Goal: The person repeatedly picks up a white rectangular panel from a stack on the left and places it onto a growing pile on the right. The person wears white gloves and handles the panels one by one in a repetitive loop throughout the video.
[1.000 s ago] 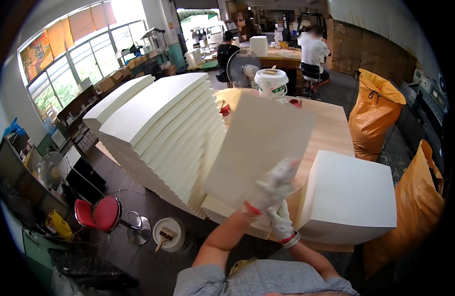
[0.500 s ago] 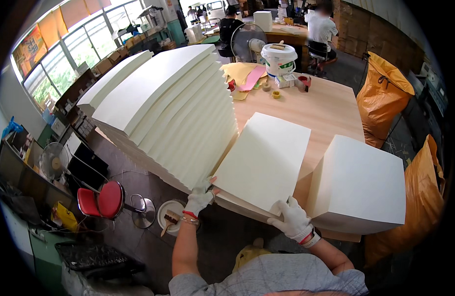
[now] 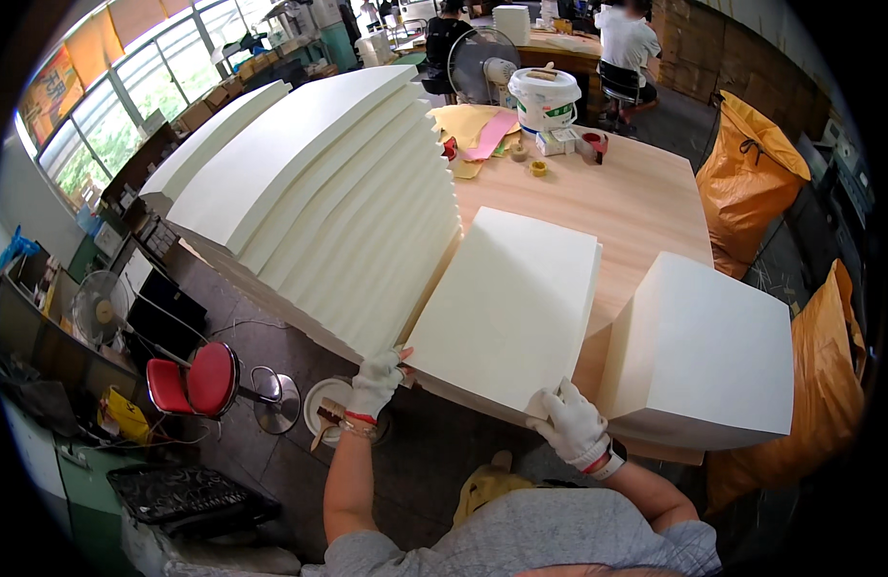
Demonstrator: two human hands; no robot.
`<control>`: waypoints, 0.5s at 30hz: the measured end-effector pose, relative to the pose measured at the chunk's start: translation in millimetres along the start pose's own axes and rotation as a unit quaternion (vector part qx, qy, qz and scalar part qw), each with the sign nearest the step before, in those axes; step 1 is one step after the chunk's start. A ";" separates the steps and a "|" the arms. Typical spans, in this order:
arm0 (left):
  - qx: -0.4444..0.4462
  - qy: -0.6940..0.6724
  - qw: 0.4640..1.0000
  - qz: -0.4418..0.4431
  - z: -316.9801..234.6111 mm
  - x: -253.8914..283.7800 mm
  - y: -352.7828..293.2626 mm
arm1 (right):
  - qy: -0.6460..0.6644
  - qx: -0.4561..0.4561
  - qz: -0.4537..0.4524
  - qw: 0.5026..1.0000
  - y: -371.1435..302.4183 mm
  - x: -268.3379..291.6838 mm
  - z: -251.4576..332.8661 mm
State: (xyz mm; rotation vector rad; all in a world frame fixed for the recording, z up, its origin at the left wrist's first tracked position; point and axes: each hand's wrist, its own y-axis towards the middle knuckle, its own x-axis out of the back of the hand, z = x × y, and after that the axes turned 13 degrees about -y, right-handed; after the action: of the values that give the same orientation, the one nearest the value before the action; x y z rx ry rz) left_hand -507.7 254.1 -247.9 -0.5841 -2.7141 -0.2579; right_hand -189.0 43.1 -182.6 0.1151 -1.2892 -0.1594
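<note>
Wooden worktable observed, its near edge carrying a cream foam sheet laid flat. Sheet is clasped at both near corners: left hand closed on the left corner, right hand on the right. Long axis runs away from both grips; fanned foam stack lies beyond the left hand, foam block just outside the right.

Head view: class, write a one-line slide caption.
Gloved left hand and right hand grip a cream foam sheet on a wooden table.
</note>
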 end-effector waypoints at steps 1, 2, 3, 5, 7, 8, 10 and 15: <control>0.001 -0.008 1.000 0.001 1.8 0.8 0.1 | 0.009 0.009 -0.010 1.000 0.6 -1.4 -0.7; 0.006 0.001 1.000 -0.007 3.1 1.1 -1.4 | 0.018 0.018 -0.021 0.999 1.5 -2.8 -1.5; 0.011 0.011 1.000 -0.007 -9.3 -2.1 -1.4 | 0.026 0.020 -0.032 0.999 -1.0 -3.1 -3.2; 0.022 0.032 0.999 -0.011 -28.6 -3.1 -4.3 | 0.035 0.013 -0.031 0.999 -2.7 -0.7 -1.5; 0.031 0.055 0.998 -0.014 -41.5 -3.6 -5.9 | 0.037 -0.002 -0.004 0.999 -1.7 6.6 2.1; 0.039 0.064 0.997 -0.010 -44.2 -3.4 -6.8 | 0.036 -0.015 0.023 0.999 -1.8 13.7 4.8; 0.048 0.077 0.996 -0.001 -47.9 -2.3 -7.5 | 0.051 0.006 0.041 0.998 -8.6 25.1 -0.1; -0.058 0.221 0.971 -0.075 -81.9 -16.3 -27.9 | 0.202 0.052 0.078 0.975 -62.9 102.9 -31.8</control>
State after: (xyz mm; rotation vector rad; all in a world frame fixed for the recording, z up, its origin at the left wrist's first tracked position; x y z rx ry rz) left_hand -481.2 202.8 -181.4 -0.3043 -2.3190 -0.5226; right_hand -134.1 -37.6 -105.0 0.1284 -0.8955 0.0664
